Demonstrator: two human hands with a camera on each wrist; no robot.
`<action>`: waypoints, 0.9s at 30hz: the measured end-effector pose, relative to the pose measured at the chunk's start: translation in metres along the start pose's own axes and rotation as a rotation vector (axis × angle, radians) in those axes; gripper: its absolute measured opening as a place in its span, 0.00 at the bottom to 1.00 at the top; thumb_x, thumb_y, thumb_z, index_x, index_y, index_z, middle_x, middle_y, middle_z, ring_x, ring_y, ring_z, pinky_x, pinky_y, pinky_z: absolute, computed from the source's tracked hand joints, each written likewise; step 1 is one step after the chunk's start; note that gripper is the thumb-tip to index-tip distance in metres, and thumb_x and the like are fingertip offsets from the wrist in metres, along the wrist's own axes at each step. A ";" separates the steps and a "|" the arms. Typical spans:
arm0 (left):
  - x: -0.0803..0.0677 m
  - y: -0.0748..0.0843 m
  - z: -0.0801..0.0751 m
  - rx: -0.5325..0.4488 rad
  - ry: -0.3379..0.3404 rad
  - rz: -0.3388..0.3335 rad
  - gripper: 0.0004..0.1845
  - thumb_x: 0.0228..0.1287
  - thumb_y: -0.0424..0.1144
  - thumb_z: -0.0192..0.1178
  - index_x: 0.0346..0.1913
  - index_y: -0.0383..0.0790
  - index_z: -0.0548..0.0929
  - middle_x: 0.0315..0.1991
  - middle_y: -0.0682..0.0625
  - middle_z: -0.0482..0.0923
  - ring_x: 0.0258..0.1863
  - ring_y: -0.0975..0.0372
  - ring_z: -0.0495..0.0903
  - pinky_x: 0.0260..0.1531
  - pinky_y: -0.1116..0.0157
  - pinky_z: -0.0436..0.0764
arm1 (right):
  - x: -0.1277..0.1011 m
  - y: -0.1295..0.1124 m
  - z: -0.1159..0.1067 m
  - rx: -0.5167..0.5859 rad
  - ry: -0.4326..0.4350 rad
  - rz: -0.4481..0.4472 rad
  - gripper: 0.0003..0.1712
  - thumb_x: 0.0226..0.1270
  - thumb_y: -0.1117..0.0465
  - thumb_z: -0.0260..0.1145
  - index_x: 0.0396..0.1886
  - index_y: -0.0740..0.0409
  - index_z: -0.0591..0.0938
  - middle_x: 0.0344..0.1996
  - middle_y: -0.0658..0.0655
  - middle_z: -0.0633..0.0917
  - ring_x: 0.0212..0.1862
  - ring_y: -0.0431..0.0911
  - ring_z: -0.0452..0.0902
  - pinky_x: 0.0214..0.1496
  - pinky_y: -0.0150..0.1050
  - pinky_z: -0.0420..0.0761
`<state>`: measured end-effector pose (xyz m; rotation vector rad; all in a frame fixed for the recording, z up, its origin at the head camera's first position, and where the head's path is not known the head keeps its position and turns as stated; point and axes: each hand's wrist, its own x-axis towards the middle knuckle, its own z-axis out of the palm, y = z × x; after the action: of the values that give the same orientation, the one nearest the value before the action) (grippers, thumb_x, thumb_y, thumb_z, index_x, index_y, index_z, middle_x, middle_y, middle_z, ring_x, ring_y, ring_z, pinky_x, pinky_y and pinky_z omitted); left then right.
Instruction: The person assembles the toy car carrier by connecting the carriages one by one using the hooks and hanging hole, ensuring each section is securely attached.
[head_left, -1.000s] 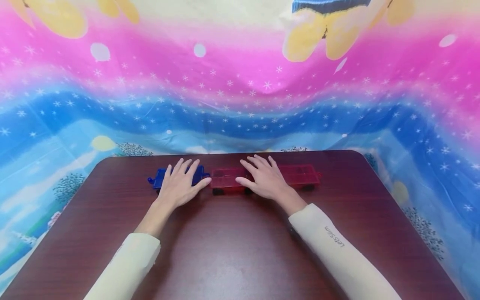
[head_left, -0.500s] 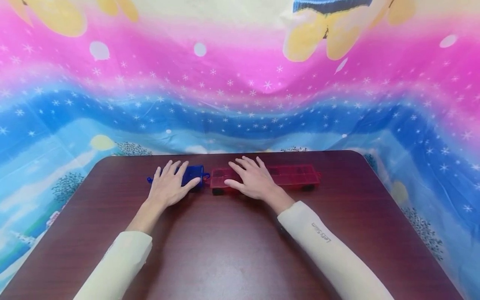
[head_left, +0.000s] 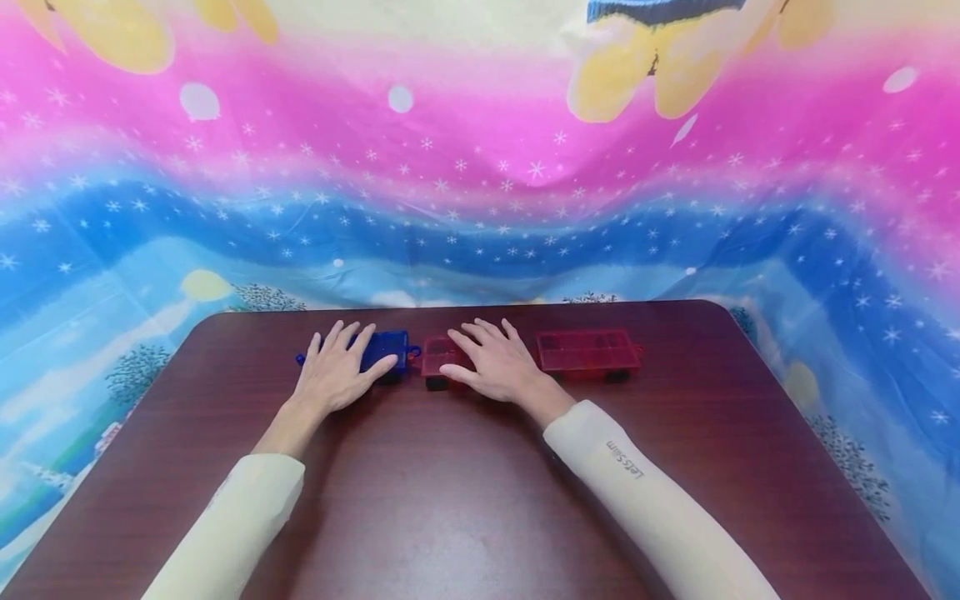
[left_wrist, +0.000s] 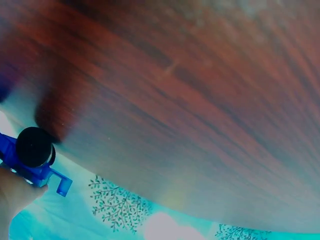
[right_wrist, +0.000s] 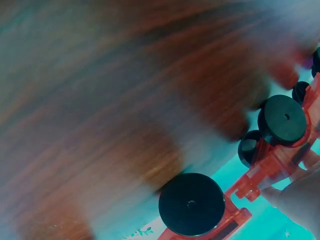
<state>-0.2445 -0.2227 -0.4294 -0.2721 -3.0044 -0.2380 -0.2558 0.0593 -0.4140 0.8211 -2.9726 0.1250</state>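
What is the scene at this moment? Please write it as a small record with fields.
left hand: the left hand rests flat on the blue plastic toy wagon
right hand: the right hand rests flat on the near red plastic toy wagon
apart: second red plastic toy wagon, untouched
wheels: black
surface: dark wooden table

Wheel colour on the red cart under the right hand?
Black wheels, clearest in the right wrist view.

A blue toy wagon (head_left: 386, 351) and two translucent red wagons (head_left: 438, 359) (head_left: 587, 351) stand upright on black wheels, in one row on the surface.
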 end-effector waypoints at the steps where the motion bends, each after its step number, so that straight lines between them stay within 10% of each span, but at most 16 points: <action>1: 0.000 -0.001 0.001 -0.001 -0.002 -0.001 0.49 0.55 0.79 0.32 0.73 0.49 0.56 0.71 0.41 0.55 0.73 0.44 0.46 0.67 0.38 0.42 | 0.000 0.000 0.001 -0.009 -0.003 0.001 0.46 0.58 0.21 0.33 0.73 0.35 0.56 0.71 0.49 0.61 0.74 0.49 0.50 0.73 0.58 0.46; 27: 0.005 -0.021 0.004 0.040 -0.074 0.006 0.55 0.44 0.85 0.33 0.73 0.55 0.53 0.72 0.43 0.54 0.74 0.45 0.43 0.67 0.37 0.39 | 0.006 -0.001 0.013 -0.072 -0.037 -0.015 0.45 0.60 0.22 0.29 0.74 0.34 0.49 0.72 0.48 0.58 0.74 0.48 0.49 0.74 0.57 0.45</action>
<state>-0.2535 -0.2415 -0.4356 -0.2927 -3.0764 -0.1703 -0.2611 0.0546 -0.4263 0.8467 -2.9846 0.0026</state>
